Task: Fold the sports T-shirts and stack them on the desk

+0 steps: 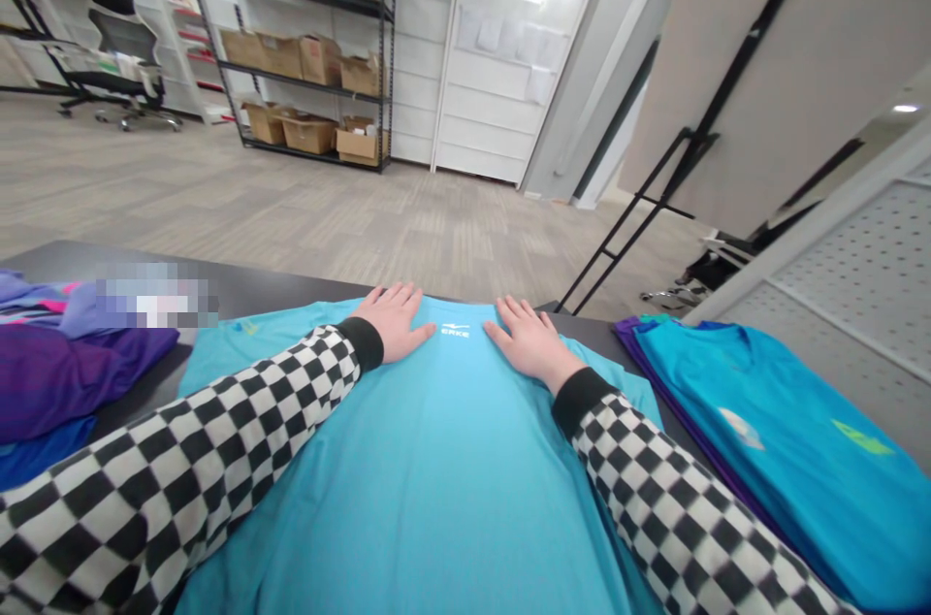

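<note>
- Turquoise T-shirt (407,460) lies flat on the dark surface (291,293), beneath both hands.
- Left hand (393,322) and right hand (529,341) press spread, palms down, either side of the logo.
- Folded blue shirts (756,431) sit just right; purple garments (65,372) left.

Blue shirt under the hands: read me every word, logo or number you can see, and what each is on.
"ERKE": white, on the chest of the blue shirt.
Yellow mark on the same shirt: too small to read.
Green mark on the folded shirt: too blurred to read.
</note>
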`<state>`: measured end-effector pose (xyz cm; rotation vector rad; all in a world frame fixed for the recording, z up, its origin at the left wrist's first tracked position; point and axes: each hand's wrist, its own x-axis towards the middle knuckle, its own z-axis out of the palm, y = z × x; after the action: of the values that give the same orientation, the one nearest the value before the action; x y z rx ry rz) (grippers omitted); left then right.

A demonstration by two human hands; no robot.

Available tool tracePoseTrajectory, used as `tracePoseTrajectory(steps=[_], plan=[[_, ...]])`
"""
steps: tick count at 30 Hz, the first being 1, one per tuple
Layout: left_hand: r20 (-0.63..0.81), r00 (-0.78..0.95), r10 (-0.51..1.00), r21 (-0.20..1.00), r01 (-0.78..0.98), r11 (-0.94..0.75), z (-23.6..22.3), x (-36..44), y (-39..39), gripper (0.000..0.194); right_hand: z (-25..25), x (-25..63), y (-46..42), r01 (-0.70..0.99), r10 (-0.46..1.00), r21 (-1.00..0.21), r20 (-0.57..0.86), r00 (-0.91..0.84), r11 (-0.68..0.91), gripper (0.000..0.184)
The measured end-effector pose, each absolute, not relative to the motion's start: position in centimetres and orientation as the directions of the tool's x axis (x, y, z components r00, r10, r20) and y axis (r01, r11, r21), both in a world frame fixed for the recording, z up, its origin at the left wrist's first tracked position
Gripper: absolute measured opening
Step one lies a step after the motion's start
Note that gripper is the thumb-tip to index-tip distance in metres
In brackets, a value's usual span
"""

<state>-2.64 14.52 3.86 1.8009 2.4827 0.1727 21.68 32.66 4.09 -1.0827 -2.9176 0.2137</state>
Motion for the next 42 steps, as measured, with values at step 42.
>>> tracePoseTrajectory(steps=[42], plan=[[-0.040, 0.013, 0.999, 0.102, 0.995, -0.009, 3.9, -3.7, 13.7, 0.081, 9.7, 39.7, 37.8, 0.821, 0.836, -0.357, -0.161, -0.524, 0.446, 0.014]])
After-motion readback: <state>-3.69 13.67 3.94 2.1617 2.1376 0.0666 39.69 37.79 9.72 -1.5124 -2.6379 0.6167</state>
